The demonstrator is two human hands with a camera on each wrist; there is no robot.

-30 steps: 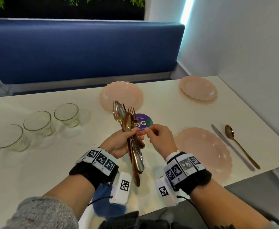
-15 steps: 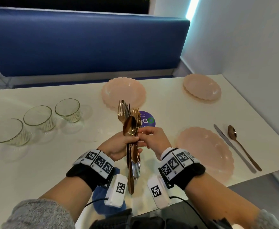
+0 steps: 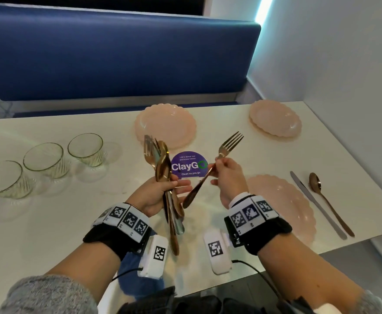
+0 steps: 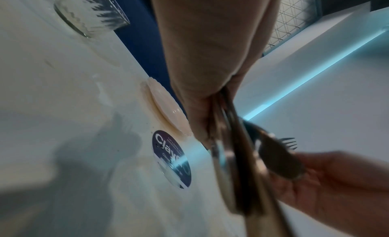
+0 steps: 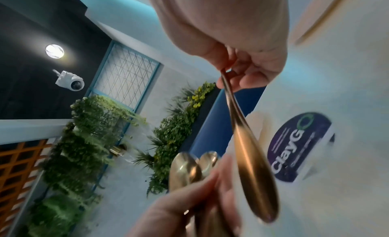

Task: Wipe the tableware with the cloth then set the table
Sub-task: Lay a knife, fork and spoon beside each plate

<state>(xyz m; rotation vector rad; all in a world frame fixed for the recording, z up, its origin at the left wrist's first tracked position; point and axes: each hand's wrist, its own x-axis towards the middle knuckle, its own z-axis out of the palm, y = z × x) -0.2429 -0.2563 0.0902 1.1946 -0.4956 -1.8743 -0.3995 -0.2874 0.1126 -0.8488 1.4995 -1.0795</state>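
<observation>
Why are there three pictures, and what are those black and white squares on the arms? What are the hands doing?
No robot here, just a person with small cameras strapped on. The squares are markers on the wristbands. One picture comes from a camera on the head, looking down at the table. The other two come from cameras on each wrist, looking along the fingers, so they look tilted and blurry.

The left hand holds a bundle of cutlery in its grip. The right hand pinches one gold fork by its handle.

On the table are three pink plates; the nearest plate has a knife and spoon beside it. There are also three glasses and a purple sticker.
</observation>
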